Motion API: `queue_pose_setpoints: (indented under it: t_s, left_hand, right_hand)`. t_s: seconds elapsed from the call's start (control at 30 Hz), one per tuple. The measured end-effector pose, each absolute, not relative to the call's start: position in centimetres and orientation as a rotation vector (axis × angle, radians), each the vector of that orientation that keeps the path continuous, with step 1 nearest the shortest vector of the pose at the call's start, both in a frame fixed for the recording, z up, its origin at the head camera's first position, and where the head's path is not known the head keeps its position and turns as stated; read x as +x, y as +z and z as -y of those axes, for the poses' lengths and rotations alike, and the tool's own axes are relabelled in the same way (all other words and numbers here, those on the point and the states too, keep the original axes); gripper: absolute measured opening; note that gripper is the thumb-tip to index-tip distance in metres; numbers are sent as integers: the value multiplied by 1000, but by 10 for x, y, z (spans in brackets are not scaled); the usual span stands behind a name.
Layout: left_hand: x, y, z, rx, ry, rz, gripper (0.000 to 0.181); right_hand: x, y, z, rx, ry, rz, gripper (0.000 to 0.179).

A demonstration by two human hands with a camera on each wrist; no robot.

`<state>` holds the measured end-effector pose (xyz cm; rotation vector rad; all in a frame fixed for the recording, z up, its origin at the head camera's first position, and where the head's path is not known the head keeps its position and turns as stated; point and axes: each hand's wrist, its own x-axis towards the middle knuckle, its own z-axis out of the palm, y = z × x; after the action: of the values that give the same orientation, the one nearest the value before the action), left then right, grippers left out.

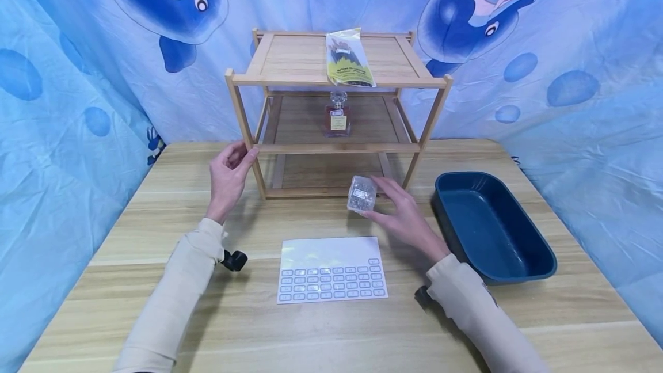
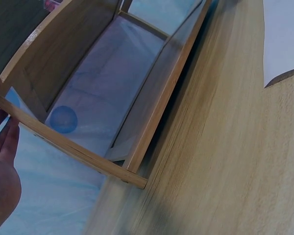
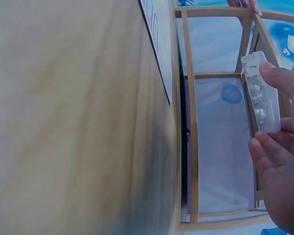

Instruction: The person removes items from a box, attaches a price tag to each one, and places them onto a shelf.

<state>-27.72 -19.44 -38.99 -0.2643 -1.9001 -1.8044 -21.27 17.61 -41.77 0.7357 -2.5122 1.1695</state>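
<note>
My left hand (image 1: 228,180) grips the front left post of a three-tier wooden shelf (image 1: 292,59), near the middle tier; in the left wrist view its thumb and fingers (image 2: 9,139) lie round the post. My right hand (image 1: 406,220) holds a small clear plastic box (image 1: 361,193) between thumb and fingers, in front of the bottom tier. Small pieces show inside the box, and a white label is on its face. In the right wrist view the box (image 3: 261,93) is seen edge-on, pinched at its two ends.
A perfume bottle (image 1: 338,120) stands on the middle tier. A yellow and black packet (image 1: 349,62) lies on the top tier, over its front edge. A white sheet with rows of small labels (image 1: 331,252) lies on the table. At the right sits a dark blue tub (image 1: 487,235).
</note>
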Motion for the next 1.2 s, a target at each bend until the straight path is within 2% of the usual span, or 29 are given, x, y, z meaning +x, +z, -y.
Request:
queue_pose_setpoints:
  t_s: [0.63,1.2]
  left_hand:
    - [-276,-389,194,-261,-1804,1906,36]
    - [-275,-389,192,-255,-1807,1912,38]
  right_hand:
    - [-257,-421,-160,689,1194,2610,75]
    - [-289,-421,-147,712,1175,2727,79]
